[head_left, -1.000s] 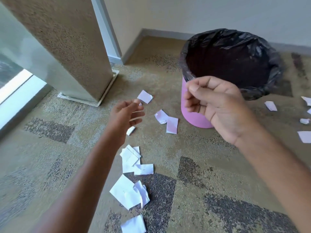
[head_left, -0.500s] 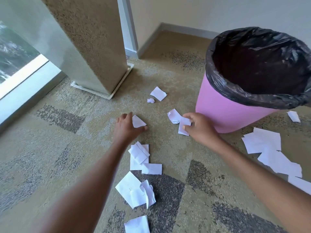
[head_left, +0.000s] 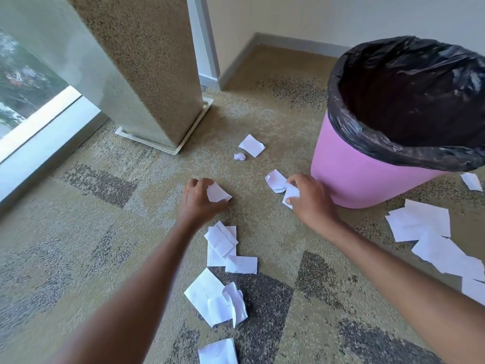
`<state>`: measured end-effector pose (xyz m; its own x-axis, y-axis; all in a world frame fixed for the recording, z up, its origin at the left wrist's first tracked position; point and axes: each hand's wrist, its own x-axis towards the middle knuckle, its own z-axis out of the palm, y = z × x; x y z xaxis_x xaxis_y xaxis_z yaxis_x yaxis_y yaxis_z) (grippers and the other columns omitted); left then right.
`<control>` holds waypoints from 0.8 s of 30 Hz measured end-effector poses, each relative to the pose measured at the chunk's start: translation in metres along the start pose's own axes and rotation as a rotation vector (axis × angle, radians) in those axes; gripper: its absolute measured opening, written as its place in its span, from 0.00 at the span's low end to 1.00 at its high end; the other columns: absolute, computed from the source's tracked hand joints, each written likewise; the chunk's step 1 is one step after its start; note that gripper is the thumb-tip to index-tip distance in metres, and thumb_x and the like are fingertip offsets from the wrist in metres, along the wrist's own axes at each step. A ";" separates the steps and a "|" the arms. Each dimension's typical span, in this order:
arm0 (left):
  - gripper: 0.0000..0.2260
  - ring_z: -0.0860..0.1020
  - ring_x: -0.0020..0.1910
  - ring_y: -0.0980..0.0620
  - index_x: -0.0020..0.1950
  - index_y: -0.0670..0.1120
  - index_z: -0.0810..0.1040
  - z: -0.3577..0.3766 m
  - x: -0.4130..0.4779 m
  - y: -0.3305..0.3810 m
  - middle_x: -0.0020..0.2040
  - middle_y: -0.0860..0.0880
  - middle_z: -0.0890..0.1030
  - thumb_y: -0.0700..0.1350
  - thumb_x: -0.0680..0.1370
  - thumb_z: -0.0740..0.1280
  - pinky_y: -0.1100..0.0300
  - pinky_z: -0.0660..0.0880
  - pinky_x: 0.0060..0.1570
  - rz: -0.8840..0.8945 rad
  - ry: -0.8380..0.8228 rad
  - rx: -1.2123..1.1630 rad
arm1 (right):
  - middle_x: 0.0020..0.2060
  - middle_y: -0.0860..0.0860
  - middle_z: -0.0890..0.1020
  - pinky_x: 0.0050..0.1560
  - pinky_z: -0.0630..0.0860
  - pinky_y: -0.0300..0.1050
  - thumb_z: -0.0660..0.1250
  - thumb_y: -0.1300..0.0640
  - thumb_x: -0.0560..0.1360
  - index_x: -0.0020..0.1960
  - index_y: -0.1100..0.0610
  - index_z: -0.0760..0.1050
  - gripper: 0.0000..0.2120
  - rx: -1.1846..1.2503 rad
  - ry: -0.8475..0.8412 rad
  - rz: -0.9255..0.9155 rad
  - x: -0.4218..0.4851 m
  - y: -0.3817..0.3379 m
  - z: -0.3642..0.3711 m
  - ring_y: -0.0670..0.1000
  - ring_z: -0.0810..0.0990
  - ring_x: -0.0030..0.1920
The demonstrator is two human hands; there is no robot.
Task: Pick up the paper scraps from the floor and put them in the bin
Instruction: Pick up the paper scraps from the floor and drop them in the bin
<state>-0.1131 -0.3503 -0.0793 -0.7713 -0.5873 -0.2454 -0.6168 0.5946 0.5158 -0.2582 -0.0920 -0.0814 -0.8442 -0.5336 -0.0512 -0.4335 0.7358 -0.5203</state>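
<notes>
Paper cleanup in a carpeted corner. Nearest, a bottom scrap (head_left: 217, 352) lies cut off by the frame edge. Beyond it a crumpled pile (head_left: 212, 300) and a folded stack (head_left: 223, 245) sit on the patterned carpet (head_left: 105, 232) btwn the person's two forearms. At right, large sheets (head_left: 420, 224) overlap and run out of view. Left hand (head_left: 199, 203), fingers curled down, grips a white scrap (head_left: 217, 193) at floor level; how many fingers touch it can't be made out. Right hand (head_left: 312, 200) has its fingers clamped on a second scrap (head_left: 290, 194), near the foot of the pink bin (head_left: 367, 177). A loose curled scrap (head_left: 275, 179) lies just beside that hand. The bin's black liner (head_left: 393, 151) leaves the inside dark, contents unreadable. Farther off: a tiny wad (head_left: 239, 156), a square scrap (head_left: 252, 145), a speckled pillar (head_left: 147, 74) w/ its top cut off, and a window (head_left: 26, 88) only partly in view.
</notes>
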 end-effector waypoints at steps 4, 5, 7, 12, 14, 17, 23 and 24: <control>0.29 0.75 0.60 0.45 0.69 0.49 0.74 -0.003 -0.002 0.003 0.61 0.47 0.75 0.52 0.71 0.80 0.49 0.77 0.55 0.007 0.006 -0.016 | 0.59 0.53 0.84 0.47 0.68 0.45 0.81 0.62 0.72 0.64 0.56 0.78 0.23 0.174 -0.035 0.024 0.023 -0.017 -0.008 0.54 0.80 0.54; 0.29 0.76 0.58 0.45 0.68 0.49 0.73 -0.004 -0.003 0.004 0.60 0.47 0.76 0.51 0.71 0.80 0.49 0.78 0.52 0.007 0.004 -0.014 | 0.58 0.53 0.84 0.45 0.66 0.44 0.80 0.62 0.72 0.65 0.56 0.78 0.23 0.177 -0.042 0.029 0.030 -0.020 -0.009 0.53 0.79 0.53; 0.30 0.77 0.55 0.45 0.67 0.52 0.72 -0.005 -0.004 0.006 0.60 0.47 0.78 0.51 0.70 0.81 0.48 0.80 0.48 0.013 0.003 0.001 | 0.57 0.55 0.85 0.45 0.69 0.46 0.80 0.60 0.72 0.66 0.56 0.78 0.24 0.170 -0.059 0.044 0.041 -0.025 -0.007 0.54 0.80 0.53; 0.34 0.77 0.55 0.42 0.74 0.46 0.70 -0.002 -0.006 0.007 0.60 0.41 0.78 0.42 0.72 0.80 0.47 0.80 0.52 0.008 -0.024 -0.046 | 0.60 0.58 0.80 0.57 0.74 0.49 0.83 0.52 0.69 0.63 0.56 0.81 0.25 0.007 -0.111 0.050 0.056 -0.023 0.005 0.60 0.79 0.60; 0.32 0.80 0.53 0.40 0.74 0.46 0.71 -0.002 -0.008 0.007 0.59 0.41 0.79 0.40 0.73 0.79 0.44 0.82 0.51 -0.010 -0.019 -0.098 | 0.62 0.57 0.77 0.60 0.72 0.50 0.84 0.49 0.67 0.63 0.54 0.80 0.27 -0.090 -0.130 0.040 0.056 -0.022 0.011 0.60 0.77 0.62; 0.25 0.81 0.47 0.45 0.72 0.47 0.74 -0.002 -0.012 0.008 0.58 0.44 0.81 0.36 0.76 0.75 0.52 0.81 0.43 -0.045 0.005 -0.208 | 0.62 0.56 0.77 0.62 0.76 0.55 0.85 0.50 0.67 0.65 0.52 0.77 0.30 -0.100 -0.130 0.013 0.054 -0.022 0.017 0.61 0.77 0.63; 0.20 0.85 0.47 0.43 0.65 0.48 0.79 0.005 -0.019 0.014 0.55 0.46 0.85 0.41 0.74 0.75 0.46 0.85 0.48 -0.135 0.045 -0.457 | 0.60 0.53 0.84 0.59 0.80 0.57 0.84 0.57 0.68 0.67 0.54 0.76 0.30 0.070 -0.101 0.060 0.048 -0.023 0.016 0.58 0.81 0.60; 0.19 0.86 0.47 0.41 0.64 0.48 0.80 0.007 -0.019 0.015 0.55 0.43 0.86 0.41 0.74 0.75 0.43 0.85 0.49 -0.162 0.041 -0.522 | 0.57 0.52 0.85 0.57 0.80 0.57 0.82 0.57 0.69 0.64 0.53 0.78 0.26 0.094 -0.100 0.068 0.045 -0.023 0.016 0.57 0.82 0.58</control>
<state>-0.1088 -0.3263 -0.0728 -0.6596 -0.6757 -0.3292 -0.5598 0.1494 0.8151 -0.2813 -0.1399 -0.0849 -0.8331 -0.5260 -0.1712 -0.3408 0.7318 -0.5902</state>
